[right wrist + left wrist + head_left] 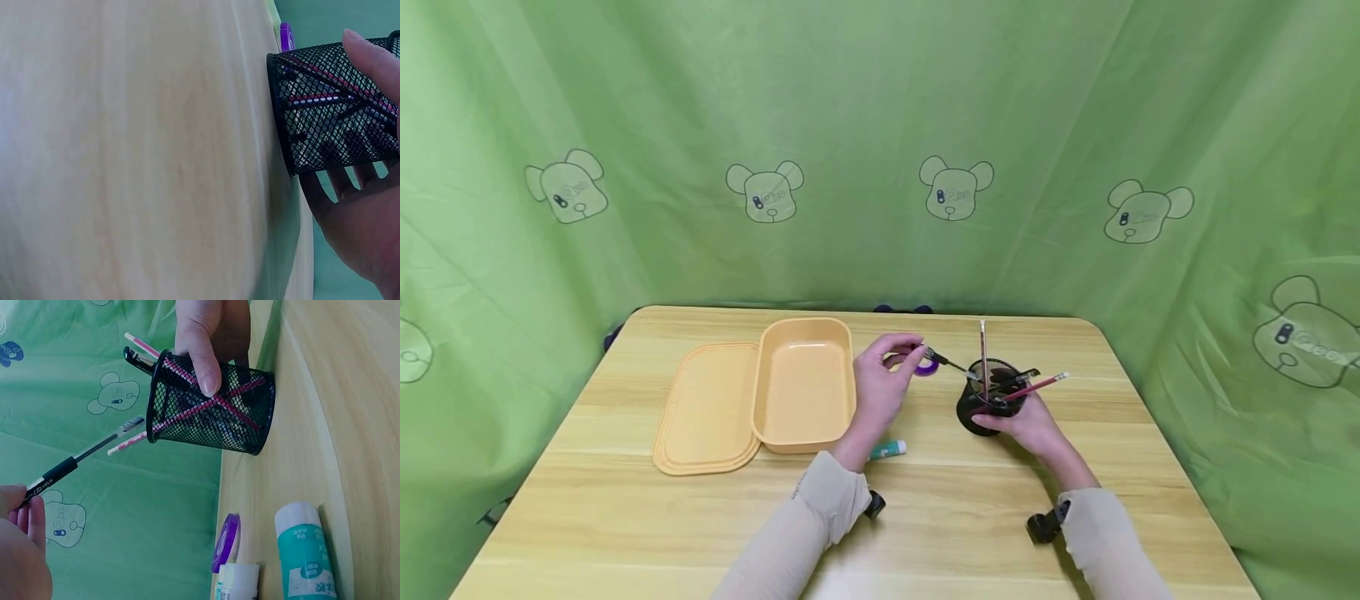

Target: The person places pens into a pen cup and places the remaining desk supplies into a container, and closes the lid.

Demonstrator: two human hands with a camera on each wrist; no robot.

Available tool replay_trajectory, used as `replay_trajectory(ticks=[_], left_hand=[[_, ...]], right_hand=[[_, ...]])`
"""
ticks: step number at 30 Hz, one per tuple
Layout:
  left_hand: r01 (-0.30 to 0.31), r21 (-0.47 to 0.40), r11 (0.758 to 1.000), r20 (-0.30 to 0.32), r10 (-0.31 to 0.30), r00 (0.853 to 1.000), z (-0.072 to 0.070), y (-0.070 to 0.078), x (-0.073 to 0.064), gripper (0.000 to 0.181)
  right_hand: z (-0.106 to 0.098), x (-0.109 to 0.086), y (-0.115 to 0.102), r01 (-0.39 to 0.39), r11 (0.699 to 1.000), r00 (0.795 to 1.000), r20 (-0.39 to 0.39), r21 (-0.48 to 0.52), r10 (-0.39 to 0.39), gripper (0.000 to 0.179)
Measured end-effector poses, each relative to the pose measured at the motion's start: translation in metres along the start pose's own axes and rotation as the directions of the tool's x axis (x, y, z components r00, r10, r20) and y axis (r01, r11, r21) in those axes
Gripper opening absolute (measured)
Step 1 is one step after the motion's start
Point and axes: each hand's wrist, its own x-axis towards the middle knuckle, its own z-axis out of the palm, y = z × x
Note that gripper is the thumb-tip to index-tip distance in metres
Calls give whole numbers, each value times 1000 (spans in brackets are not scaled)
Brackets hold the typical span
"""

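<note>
My left hand [883, 379] pinches a black-gripped pen [60, 470] with a clear barrel. The pen slants, its far end close to the rim of a black mesh pen holder [212, 434]. Around that holder, thumb on the near side, my right hand [1037, 429] keeps its grip; the right wrist view shows fingers [347, 181] on its other side. Inside stand red-and-white pencils [984, 354] and a black pen [139, 360] with a clip. Whether the holder's base touches the table is hard to tell.
Left of my hands lies an orange plastic box [805, 392], its lid [709, 408] flat beside it. A teal glue stick [306, 556] with a white cap, another white-capped item [237, 580] and a purple ring [927, 367] lie on the wooden table [970, 533].
</note>
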Motion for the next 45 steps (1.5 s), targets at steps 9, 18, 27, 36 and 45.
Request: replay_trajectory(ticks=[9, 18, 27, 36, 45], left_hand=[[-92, 118, 989, 76, 83, 994, 4, 2, -2, 15], [-139, 157, 978, 185, 109, 977, 13, 2, -3, 16], [-85, 152, 985, 209, 52, 976, 21, -1, -6, 19], [-40, 168, 985, 221, 2, 975, 30, -12, -10, 19], [-56, 202, 978, 252, 3, 968, 36, -17, -16, 19]], right_hand=[[1, 0, 0, 21, 1000, 1000, 0, -14, -21, 90], [0, 2, 4, 42, 998, 999, -10, -44, -42, 85], [1, 1, 3, 37, 998, 999, -7, -54, -38, 83], [0, 1, 7, 18, 1000, 1000, -2, -22, -18, 84], [0, 3, 7, 39, 999, 999, 0, -18, -39, 84]])
